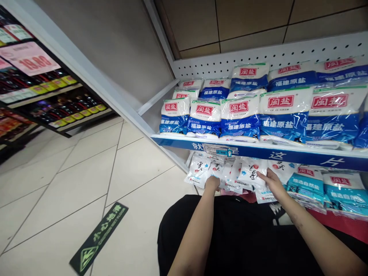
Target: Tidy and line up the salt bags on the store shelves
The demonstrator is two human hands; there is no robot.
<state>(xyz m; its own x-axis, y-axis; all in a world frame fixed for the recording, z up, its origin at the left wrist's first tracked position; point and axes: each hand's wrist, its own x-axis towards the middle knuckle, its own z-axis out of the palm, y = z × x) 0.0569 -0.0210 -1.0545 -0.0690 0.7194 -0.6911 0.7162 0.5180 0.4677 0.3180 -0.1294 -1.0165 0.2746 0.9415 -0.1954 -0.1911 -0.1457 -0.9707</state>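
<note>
On the lower shelf stand several white salt bags with black characters. My right hand (273,183) is closed on one white salt bag (249,172), with the thumb over its front at the right edge. The bag tilts in front of its neighbours. Further left, my left hand (212,183) is closed at the bottom of another white salt bag (216,168); its fingertips are partly hidden. One more white salt bag (198,168) leans at the left end of the row. The blue shelf edge above covers the tops of some bags.
Above, blue-and-white salt bags (240,117) fill the upper shelf behind a blue price strip (253,150). Teal salt bags (306,184) stand right of my right hand. A grey side panel (115,50) bounds the shelf. A wet-floor sign (99,237) lies on the tiles.
</note>
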